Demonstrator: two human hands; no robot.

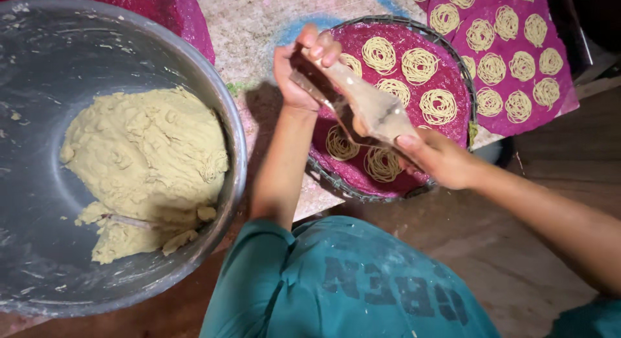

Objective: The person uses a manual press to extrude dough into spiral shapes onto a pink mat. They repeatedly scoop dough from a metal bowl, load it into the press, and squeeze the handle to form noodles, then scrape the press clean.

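My left hand (299, 69) and my right hand (440, 158) both grip a wooden dough press (362, 102) with two handles, held above a round woven tray (459, 69). The tray is lined with magenta cloth and carries several pale coiled noodle spirals (418, 65). The press hides some of the spirals beneath it. My left hand closes on the far handle end, my right on the near one.
A large grey metal basin (233, 118) at the left holds a mound of beige dough (145, 163). A magenta cloth (511, 53) with more spirals lies at the top right. A worn speckled mat (259, 27) and wooden floor (517, 247) lie beneath.
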